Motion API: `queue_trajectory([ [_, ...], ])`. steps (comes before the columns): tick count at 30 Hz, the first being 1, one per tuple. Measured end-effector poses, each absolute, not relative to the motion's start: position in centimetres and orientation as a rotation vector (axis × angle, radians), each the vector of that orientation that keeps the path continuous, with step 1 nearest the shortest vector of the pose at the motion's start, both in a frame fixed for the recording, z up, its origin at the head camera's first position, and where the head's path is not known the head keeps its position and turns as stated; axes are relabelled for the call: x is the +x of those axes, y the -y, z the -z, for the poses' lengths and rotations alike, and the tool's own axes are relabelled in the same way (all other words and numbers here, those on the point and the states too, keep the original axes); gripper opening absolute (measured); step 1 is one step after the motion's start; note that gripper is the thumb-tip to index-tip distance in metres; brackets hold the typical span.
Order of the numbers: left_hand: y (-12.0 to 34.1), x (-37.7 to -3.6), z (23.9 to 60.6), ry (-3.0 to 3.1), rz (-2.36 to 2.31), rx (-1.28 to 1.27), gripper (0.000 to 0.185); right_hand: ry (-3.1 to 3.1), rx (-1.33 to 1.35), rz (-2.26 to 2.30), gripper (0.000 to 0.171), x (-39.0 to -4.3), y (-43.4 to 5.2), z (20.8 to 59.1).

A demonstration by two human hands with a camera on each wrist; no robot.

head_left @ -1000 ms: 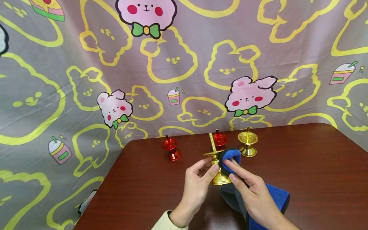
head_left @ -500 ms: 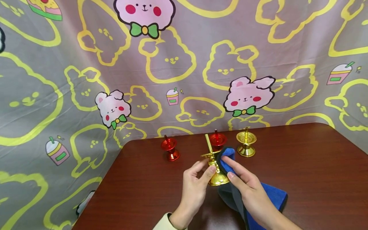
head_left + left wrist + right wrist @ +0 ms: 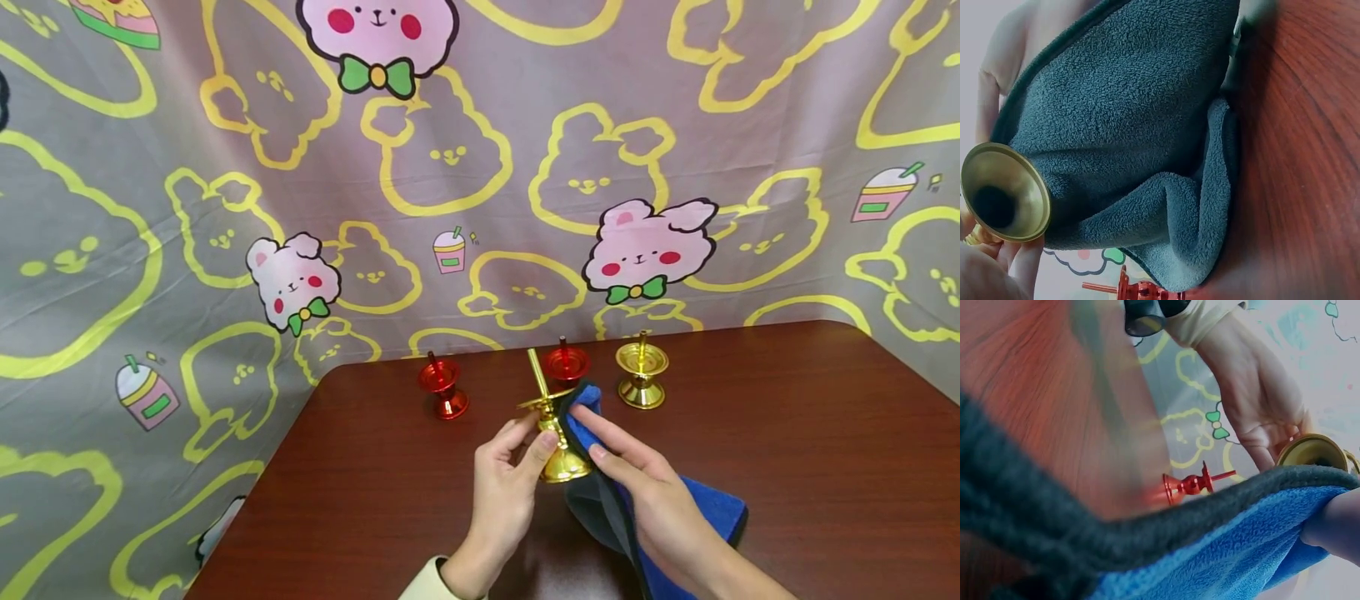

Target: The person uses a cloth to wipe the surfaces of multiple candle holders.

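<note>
My left hand (image 3: 517, 454) pinches the stem of a gold candle holder (image 3: 553, 433), lifted and tilted over the brown table (image 3: 825, 467). Its hollow base (image 3: 1004, 192) faces the left wrist view, and also shows in the right wrist view (image 3: 1315, 452). My right hand (image 3: 637, 479) presses a blue cloth (image 3: 581, 421) with a grey underside (image 3: 1141, 137) against the holder's right side with extended fingers. The cloth drapes back under my right palm toward the table.
Two red candle holders (image 3: 444, 388) (image 3: 566, 365) and another gold one (image 3: 642, 375) stand near the table's back edge. A grey cartoon-print curtain (image 3: 450, 167) hangs behind and to the left. One red holder (image 3: 1194, 482) shows in the right wrist view.
Both hands, the gold holder and the cloth have drifted slightly left and up. The holder's spike tilts a little further left. Both grips are unchanged.
</note>
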State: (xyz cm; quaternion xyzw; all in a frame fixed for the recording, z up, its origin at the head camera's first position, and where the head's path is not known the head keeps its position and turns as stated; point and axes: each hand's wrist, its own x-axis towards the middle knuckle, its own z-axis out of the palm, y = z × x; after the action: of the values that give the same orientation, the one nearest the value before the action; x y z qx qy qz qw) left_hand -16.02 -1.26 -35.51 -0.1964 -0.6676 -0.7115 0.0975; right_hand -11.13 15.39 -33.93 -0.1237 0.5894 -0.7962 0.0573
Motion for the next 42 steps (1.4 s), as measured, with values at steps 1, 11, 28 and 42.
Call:
queue_trajectory([
  [1,1.3,-16.0,35.5,1.972,2.107,-0.582,0.030,-1.767,-0.353,2.415,0.050,-11.1,-15.4,33.8],
  [11,1.3,-16.0,35.8,1.964,2.006,-0.611,0.029,-1.760,-0.215,2.429,0.047,-11.4,-15.4,33.3],
  [28,1.1,-15.4,35.7,1.981,1.938,-0.749,0.029,-2.134,-0.091,2.391,0.051,-12.1,-15.8,34.0],
  [42,2.1,-16.2,34.9,2.070,1.924,-0.922,0.030,-2.094,-0.271,2.226,0.055,-12.9,-17.6,34.3],
])
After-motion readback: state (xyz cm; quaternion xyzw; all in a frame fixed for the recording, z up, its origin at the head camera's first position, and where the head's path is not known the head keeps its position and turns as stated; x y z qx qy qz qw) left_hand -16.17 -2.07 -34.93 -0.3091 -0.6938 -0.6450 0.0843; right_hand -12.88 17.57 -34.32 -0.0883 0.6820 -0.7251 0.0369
